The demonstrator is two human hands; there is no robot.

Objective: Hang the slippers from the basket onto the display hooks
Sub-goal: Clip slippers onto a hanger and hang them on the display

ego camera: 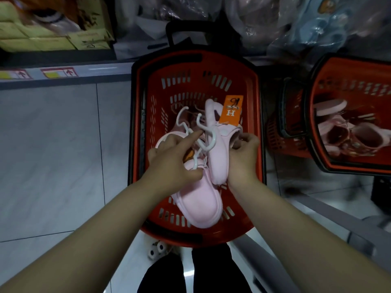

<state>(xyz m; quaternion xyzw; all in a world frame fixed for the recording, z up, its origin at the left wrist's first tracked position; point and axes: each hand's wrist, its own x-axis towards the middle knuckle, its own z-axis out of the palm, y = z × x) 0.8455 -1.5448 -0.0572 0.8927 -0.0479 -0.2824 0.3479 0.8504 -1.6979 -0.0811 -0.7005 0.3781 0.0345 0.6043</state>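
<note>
A red basket [139,132] stands on the floor below me with pink slippers in it. My left hand [169,159] holds a pink slipper [196,206] with its thumb curled on the slipper's top, and its index finger reaches out to the white plastic hangers [203,132]. My right hand [243,157] grips the side of another pink slipper [218,157], which stands upright. An orange tag [230,111] marked H sticks up from that pair. No display hooks are in view.
A second red basket [317,115] with pink slippers sits to the right. Shelves with boxes [53,28] run along the upper left, and bagged goods [296,17] hang at the top. Grey floor tiles [63,155] spread to the left. My legs show at the bottom.
</note>
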